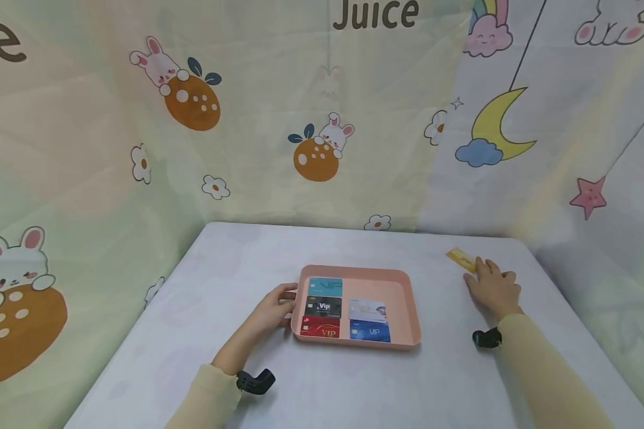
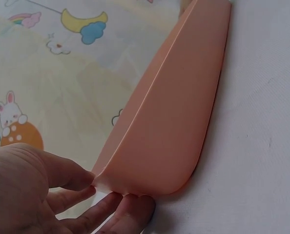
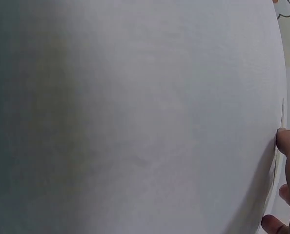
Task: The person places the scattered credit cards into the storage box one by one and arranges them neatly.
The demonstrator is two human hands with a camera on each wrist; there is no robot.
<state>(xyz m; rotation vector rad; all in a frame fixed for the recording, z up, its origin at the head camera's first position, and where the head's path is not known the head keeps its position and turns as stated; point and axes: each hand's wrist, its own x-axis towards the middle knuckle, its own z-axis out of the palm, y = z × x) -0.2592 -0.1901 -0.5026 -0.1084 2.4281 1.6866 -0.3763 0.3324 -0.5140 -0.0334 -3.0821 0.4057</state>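
Note:
In the head view a pink tray [image 1: 402,304] lies on the white table with several cards in it. On the tray's left side are a teal VIP card [image 1: 325,287], a black Vip card [image 1: 324,307] and a red VIP card [image 1: 320,326]. To their right a white card [image 1: 368,310] lies above a blue VIP card [image 1: 370,331]. My left hand [image 1: 274,307] touches the tray's outer left wall with its fingertips; in the left wrist view they meet the wall and rim. Far right, my right hand [image 1: 495,289] has its fingertips at the near end of a gold card [image 1: 460,260].
The white table [image 1: 247,250] is bordered at the back and sides by a printed curtain [image 1: 268,77] with rabbits, oranges and a moon. A black wrist device [image 1: 256,381] is on the left wrist, another black device [image 1: 486,338] on the right.

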